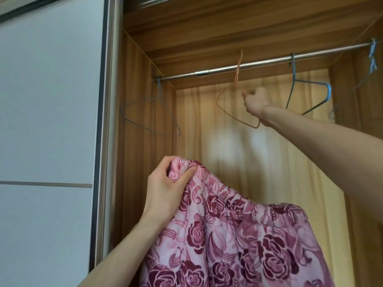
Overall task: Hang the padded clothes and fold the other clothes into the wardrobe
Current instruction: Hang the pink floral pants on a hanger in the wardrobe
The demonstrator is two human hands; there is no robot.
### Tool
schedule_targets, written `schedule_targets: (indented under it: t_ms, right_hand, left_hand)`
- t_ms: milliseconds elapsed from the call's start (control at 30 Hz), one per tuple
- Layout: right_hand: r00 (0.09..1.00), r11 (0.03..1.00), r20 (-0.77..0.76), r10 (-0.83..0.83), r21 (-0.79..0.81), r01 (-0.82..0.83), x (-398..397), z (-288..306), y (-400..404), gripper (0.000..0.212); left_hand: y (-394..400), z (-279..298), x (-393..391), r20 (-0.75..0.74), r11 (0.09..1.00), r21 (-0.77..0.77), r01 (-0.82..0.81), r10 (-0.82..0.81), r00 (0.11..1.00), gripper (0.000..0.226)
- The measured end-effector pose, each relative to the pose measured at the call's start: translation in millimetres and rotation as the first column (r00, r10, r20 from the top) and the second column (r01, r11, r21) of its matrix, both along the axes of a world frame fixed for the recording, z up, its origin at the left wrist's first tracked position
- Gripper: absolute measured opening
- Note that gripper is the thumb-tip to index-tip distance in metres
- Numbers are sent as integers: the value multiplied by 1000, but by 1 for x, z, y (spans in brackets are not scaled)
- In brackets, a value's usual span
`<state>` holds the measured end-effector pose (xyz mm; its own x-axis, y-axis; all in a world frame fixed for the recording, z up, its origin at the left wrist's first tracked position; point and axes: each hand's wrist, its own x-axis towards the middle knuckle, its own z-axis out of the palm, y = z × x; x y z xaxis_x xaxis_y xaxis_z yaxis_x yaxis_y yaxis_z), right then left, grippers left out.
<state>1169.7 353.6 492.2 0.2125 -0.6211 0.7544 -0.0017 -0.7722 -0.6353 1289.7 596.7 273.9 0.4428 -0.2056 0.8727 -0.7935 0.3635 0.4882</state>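
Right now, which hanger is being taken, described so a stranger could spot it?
Find the steel rail across the top of the open wardrobe. Near its middle an orange wire hanger is gripped by the right hand. The other hangers along the rail are blue-grey and untouched.
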Motion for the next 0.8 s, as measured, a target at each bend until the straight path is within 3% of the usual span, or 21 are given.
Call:
schedule_targets:
  t_ms: [200, 300, 367, 467, 567, 667, 733, 800]
  right_hand:
    - [983, 973, 53, 173, -163, -163, -19, -112, 30, 28]
    - [923, 921, 18, 385, 58, -386, -17, -147, 40, 25]
    - [899, 890, -27, 438, 153, -429, -16, -156, 49, 27]
    - [862, 852, 26, 506, 142, -504, -12, -165, 67, 28]
    - [839, 830, 91, 537, 117, -545, -14, -174, 83, 42]
    - [925, 925, -31, 378, 62, -375, -26, -177, 93, 69]
    - [976, 988, -162, 144, -29, -150, -31, -178, 92, 81]
    - [967, 980, -229, -109, -189, 66, -36, -177, 85, 80]
  left_hand:
    - [-1, -15, -2, -21, 1000, -13, 7, -7, 1000, 20]
    - [0, -25, -9, -21, 1000, 10, 27, -27, 999, 19]
    - [3, -31, -11, -23, 999, 24, 44, -43, 999, 20]
    - [11, -38, -18, -11, 997, 43, 69, -69, 998, 19]
    - [19, -46, -24, -1, 994, 78, 83, -83, 997, 20]
    - [25, -55, -28, -8, 990, 106, 95, -94, 996, 23]
    - [27, -60, -29, -6, 989, 117, 86, -86, 996, 24]
    - [28, -65, -30, -9, 989, 120, 86, -85, 996, 25]
